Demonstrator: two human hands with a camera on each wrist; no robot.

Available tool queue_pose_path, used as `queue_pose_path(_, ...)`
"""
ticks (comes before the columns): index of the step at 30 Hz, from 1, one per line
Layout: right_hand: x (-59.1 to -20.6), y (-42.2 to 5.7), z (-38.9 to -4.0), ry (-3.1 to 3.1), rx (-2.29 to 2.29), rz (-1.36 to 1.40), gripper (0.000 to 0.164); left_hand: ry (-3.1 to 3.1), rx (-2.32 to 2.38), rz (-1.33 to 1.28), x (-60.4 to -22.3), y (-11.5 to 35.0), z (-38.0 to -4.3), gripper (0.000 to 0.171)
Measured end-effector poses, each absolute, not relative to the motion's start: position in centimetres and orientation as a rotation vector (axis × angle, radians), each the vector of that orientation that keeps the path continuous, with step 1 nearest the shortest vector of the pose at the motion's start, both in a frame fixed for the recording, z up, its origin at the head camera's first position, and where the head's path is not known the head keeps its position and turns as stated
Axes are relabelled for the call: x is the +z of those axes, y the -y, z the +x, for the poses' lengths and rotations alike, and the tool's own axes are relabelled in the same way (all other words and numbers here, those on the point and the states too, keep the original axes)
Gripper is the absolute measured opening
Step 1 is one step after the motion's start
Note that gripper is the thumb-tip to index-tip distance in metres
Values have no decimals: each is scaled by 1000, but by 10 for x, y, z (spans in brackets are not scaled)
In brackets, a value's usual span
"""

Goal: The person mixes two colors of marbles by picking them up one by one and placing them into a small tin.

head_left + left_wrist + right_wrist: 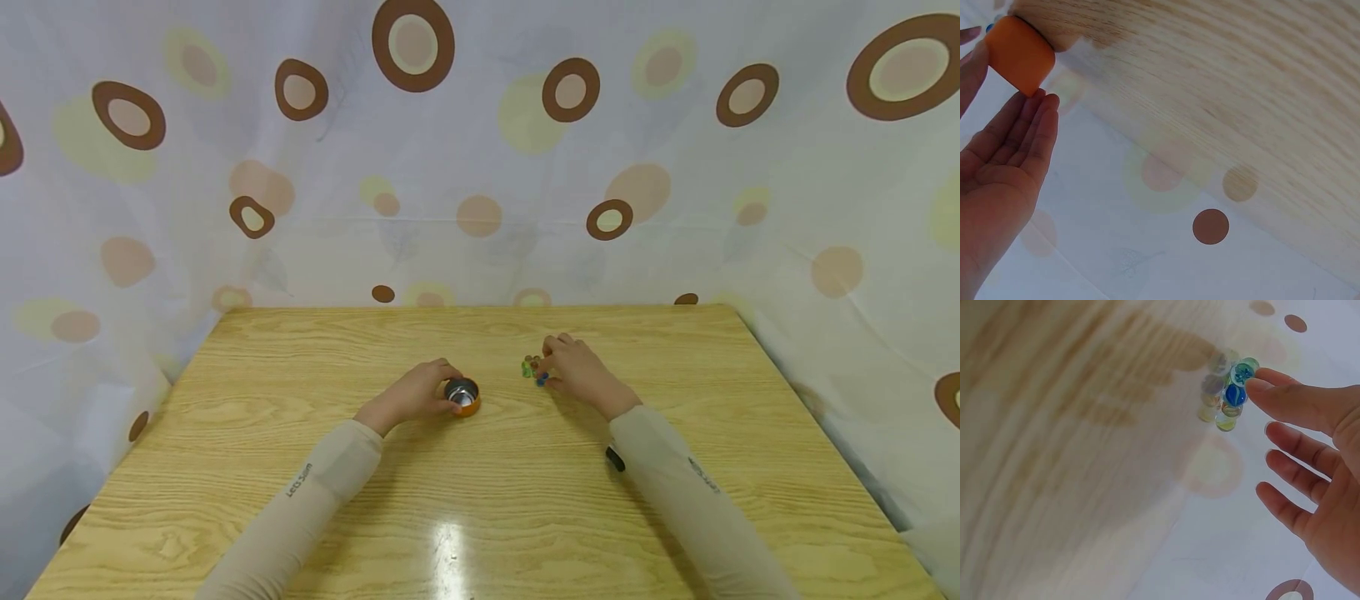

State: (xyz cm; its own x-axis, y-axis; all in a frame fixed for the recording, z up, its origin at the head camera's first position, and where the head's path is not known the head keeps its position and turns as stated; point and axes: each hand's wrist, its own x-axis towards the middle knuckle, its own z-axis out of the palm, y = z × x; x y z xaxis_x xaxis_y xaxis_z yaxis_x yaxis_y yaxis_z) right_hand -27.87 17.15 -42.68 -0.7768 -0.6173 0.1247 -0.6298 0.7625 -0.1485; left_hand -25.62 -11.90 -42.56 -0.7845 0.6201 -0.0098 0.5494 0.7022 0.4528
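Note:
My left hand [412,396] grips a small orange cup [471,408] from its left side, thumb and fingers around its wall. The cup stands upright on the table, its shiny metal inside facing up. In the left wrist view its smooth orange side [1021,55] shows between the thumb and fingertips. To the right, my right hand [585,373] reaches down to a cluster of glass marbles [527,368]. Thumb and index finger pinch a teal marble [1243,374] at the cluster's edge; the other fingers are spread apart. A blue swirled marble [1235,395] lies right beside it.
Both hands work over a glossy wooden table [480,492] that mirrors the things on it. A pale curtain [480,150] with brown and yellow circles hangs behind the table and at both sides. A dark band [615,458] shows under the right wrist.

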Motion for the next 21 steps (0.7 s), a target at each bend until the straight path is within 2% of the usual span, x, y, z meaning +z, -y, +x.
queue_pose_path(21,-425,-166,-281,2877,160,1127,18,-2755,643,930,-423,118,-254,47)
